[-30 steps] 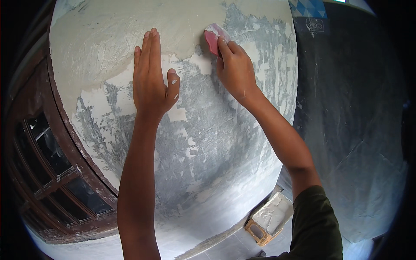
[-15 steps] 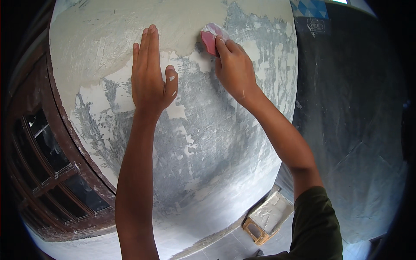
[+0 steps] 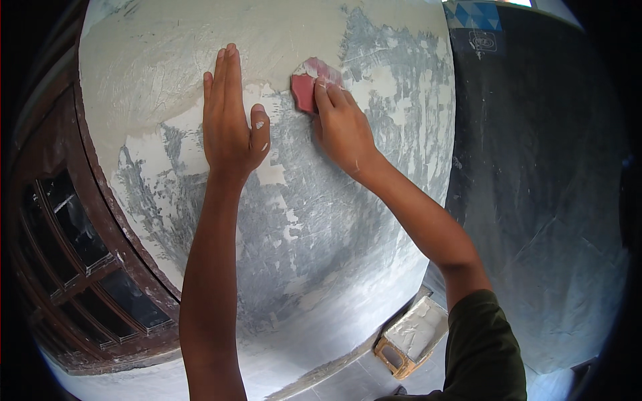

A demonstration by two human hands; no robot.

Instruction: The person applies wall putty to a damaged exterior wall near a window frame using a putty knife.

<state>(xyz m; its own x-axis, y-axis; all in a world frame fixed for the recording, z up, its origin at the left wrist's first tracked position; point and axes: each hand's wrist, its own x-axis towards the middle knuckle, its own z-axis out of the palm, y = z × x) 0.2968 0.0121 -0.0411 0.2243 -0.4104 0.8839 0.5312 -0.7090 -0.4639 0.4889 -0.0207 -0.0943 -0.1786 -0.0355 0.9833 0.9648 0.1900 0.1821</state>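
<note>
Only the head camera here, looking at a patchy grey and white plastered wall (image 3: 301,220). The right hand (image 3: 342,127) has its fingers curled down over a small red sanding block (image 3: 305,92) and presses it flat against the wall, up near the top middle of the frame. The block's long axis runs roughly up and down the wall, tilted a little, with its upper end partly coated in white dust and its lower end poking out to the left of the fingertips.

The left hand (image 3: 231,120) is just beside it, fully open, palm flat on the plaster, fingers together pointing straight up and thumb sticking out toward the block. It holds nothing.

To the left there's a dark brown wooden window frame (image 3: 73,254) with glass panes. To the right hangs a dark tarp (image 3: 535,200), and at its top edge sits a blue patch with a triangle pattern (image 3: 476,15), with a small pale printed mark just under it. Down low, near the right elbow, a hollow brick (image 3: 411,334) smeared with white plaster lies on the floor.
</note>
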